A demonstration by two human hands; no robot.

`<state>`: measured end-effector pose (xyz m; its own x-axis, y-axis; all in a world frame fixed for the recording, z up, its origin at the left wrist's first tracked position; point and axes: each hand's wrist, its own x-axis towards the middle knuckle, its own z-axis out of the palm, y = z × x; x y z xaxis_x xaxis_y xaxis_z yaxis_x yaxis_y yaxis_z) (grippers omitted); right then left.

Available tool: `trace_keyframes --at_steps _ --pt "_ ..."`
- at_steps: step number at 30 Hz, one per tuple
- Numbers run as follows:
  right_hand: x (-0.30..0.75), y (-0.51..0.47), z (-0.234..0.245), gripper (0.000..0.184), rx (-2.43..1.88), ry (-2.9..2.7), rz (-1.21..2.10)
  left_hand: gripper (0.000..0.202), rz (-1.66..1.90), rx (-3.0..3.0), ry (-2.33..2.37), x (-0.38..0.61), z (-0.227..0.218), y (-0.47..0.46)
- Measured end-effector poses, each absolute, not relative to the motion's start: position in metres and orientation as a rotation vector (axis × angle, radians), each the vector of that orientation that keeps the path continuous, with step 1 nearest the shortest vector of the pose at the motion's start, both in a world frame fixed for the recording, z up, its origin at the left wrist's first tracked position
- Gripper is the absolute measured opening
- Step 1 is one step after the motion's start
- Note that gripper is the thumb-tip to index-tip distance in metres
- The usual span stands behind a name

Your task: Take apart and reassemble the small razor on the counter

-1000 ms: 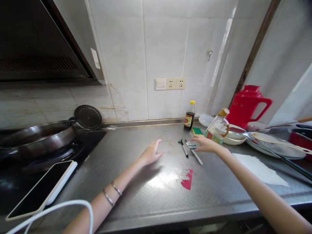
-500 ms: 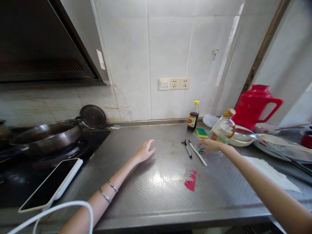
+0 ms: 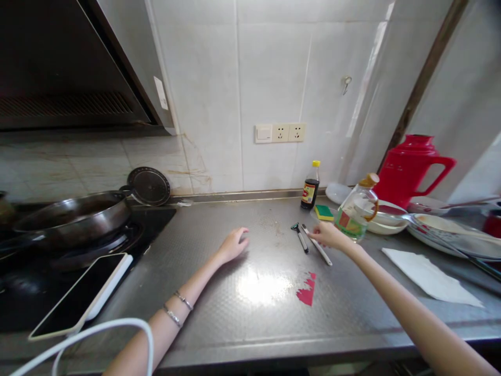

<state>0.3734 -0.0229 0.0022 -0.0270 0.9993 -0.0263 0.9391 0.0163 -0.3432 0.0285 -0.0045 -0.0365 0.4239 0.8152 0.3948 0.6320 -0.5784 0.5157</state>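
Note:
My right hand (image 3: 329, 235) reaches in from the right, its fingers closed at the upper part of a white toothbrush (image 3: 323, 254), which lies on the metal counter. Left of the toothbrush is a razor (image 3: 301, 241) with a dark head and a grey handle. My left hand (image 3: 234, 244) rests low over the middle of the counter, fingers loosely bent and apart, holding nothing. Two silver bracelets (image 3: 177, 308) circle that wrist. A torn red piece (image 3: 307, 290) lies nearer me. The small teal-striped thing seen earlier is hidden at my right hand.
A soy sauce bottle (image 3: 310, 187), a green-yellow sponge (image 3: 323, 212) and a clear oil bottle (image 3: 354, 211) stand behind my right hand. Dishes (image 3: 454, 237), a red thermos (image 3: 410, 169) and white paper (image 3: 432, 278) are rightward. A pan (image 3: 78, 219) and phone (image 3: 80, 297) are left.
My right hand has moved left, from above the small teal-striped thing to the toothbrush. The oil bottle's label and the paper are less covered. My left hand has barely moved.

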Motion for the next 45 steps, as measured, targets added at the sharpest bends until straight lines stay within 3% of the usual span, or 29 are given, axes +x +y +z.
trace_keyframes --at_steps 4,29,38,45 --pt "0.356 -0.029 -0.006 0.037 -2.028 -2.052 0.338 0.024 0.898 2.383 1.264 0.03 -0.036 -0.007" --pt "0.346 -0.031 -0.018 0.025 -2.069 -2.045 0.389 0.023 0.897 2.373 1.279 0.028 -0.042 -0.013" --pt "0.356 -0.044 -0.007 0.034 -2.092 -1.91 0.314 0.023 0.899 2.377 1.275 0.029 -0.042 -0.015" --pt "0.375 -0.062 -0.016 0.023 -2.215 -1.726 0.186 0.022 0.917 2.369 1.288 0.026 -0.041 -0.017"
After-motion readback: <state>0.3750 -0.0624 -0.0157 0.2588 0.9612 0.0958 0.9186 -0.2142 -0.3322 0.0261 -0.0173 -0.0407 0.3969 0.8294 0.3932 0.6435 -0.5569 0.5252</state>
